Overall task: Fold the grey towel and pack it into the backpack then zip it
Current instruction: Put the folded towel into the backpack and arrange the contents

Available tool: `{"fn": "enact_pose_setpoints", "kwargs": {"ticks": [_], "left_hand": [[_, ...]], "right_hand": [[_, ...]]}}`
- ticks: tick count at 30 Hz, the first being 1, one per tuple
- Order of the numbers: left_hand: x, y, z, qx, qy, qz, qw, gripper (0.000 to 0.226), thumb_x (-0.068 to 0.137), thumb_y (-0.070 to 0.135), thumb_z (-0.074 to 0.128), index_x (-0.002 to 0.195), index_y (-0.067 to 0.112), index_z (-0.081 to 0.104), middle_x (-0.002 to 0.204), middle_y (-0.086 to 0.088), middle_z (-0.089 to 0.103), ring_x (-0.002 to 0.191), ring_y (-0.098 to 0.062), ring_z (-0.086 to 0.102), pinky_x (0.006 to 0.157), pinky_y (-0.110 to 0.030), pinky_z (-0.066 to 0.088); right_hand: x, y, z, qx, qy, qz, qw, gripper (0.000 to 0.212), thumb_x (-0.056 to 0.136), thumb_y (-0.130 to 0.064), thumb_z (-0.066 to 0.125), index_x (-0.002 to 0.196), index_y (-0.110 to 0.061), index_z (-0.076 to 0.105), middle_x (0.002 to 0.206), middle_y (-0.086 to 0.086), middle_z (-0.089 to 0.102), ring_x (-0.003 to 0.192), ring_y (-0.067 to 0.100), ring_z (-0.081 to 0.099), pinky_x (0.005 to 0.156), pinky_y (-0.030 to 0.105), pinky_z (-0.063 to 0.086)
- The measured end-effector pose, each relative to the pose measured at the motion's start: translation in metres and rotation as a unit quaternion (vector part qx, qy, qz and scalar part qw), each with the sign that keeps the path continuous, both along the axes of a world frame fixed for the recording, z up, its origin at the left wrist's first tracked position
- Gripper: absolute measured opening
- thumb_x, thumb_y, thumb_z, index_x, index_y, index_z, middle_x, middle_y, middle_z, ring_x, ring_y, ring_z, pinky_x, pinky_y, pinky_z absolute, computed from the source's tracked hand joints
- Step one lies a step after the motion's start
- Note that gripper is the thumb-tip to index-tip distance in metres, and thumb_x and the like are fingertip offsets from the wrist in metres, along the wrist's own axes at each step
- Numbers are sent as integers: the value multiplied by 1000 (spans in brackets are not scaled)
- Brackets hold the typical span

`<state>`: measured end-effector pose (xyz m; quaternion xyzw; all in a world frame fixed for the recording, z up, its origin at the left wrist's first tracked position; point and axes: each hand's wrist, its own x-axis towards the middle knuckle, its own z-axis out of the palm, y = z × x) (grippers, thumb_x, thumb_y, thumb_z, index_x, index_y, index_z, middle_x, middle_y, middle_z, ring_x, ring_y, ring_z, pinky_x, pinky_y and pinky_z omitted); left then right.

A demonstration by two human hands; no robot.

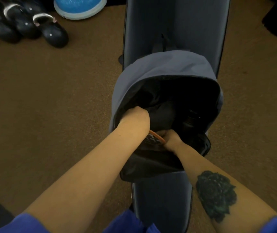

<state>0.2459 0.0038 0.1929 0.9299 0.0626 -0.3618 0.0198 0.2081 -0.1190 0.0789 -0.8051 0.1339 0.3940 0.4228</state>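
- Left hand (135, 117) sunk into the open mouth of the grey backpack (164, 69), fingers buried in the dark interior (grip impossible to tell).
- Right hand (171, 140) just beside it at the near rim, curled around the edge of the front flap.
- Dark folded shape just beyond the left knuckles, possibly the towel (163, 115).
- Backpack lying on a padded bench (176, 22).

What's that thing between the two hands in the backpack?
In the head view, an orange-edged dark patch shows between the left hand and right hand, at the open backpack mouth. What it is cannot be told.
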Motion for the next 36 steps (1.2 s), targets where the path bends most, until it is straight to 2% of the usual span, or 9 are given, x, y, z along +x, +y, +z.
{"fn": "enact_pose_setpoints", "kwargs": {"ticks": [3,6,12,15,20,23,26,31,36], "left_hand": [[3,5,-12,-40,-26,69,996,23,91,16,50,108,5,60,68,-7,40,57,-19,38,73,-34,40],[0,6,-26,-68,-32,152,986,23,92,24,50,103,6,60,70,-7,43,57,-18,38,70,-33,39],[-23,5,-46,-33,-6,20,999,25,94,26,50,108,11,63,95,-13,62,64,-19,49,70,-31,43],[-31,9,-58,-37,46,45,997,26,92,23,52,111,7,62,108,-14,62,94,-27,60,78,-32,46],[-29,15,-74,-40,126,48,990,30,89,18,57,117,7,58,93,-8,58,71,-17,49,80,-29,45],[-23,15,-86,-48,140,85,985,45,89,33,58,123,3,53,115,-12,59,96,-25,57,85,-31,44],[-21,13,-98,-44,162,102,981,57,87,37,62,130,3,48,131,-14,53,117,-29,53,96,-34,43],[-23,13,-112,-41,202,89,975,58,81,31,69,129,5,51,128,-12,55,111,-27,55,94,-34,45],[-23,17,-113,-34,120,143,982,76,82,22,69,143,2,28,141,-15,41,124,-29,48,97,-32,42]], "right_hand": [[3,-6,1,65,23,-219,973,28,96,-21,51,113,-4,67,112,19,67,100,30,63,95,36,47],[10,-10,4,90,75,-256,960,41,92,-35,56,110,-1,66,107,20,69,78,26,65,82,34,51],[11,-12,2,54,55,-228,971,46,82,-15,72,124,-5,57,124,14,59,114,31,57,99,39,47],[6,-7,-5,0,49,-183,982,61,75,-10,78,129,-10,51,125,15,59,114,31,57,99,38,48],[1,2,-7,-173,-15,-17,985,38,92,-10,52,130,-9,46,124,16,59,110,32,59,84,31,48],[2,8,-7,-221,2,64,973,43,93,-13,47,135,-5,41,131,18,54,116,34,56,88,34,48],[3,10,-11,-231,38,68,970,45,94,-16,46,136,-4,39,133,19,51,120,34,53,91,35,46],[3,9,-16,-229,49,58,970,36,92,-15,47,126,-5,53,128,16,57,116,31,56,88,33,47],[1,6,-14,-231,-9,59,971,40,92,-9,48,132,-5,43,125,18,57,111,35,57,86,37,49]]}}
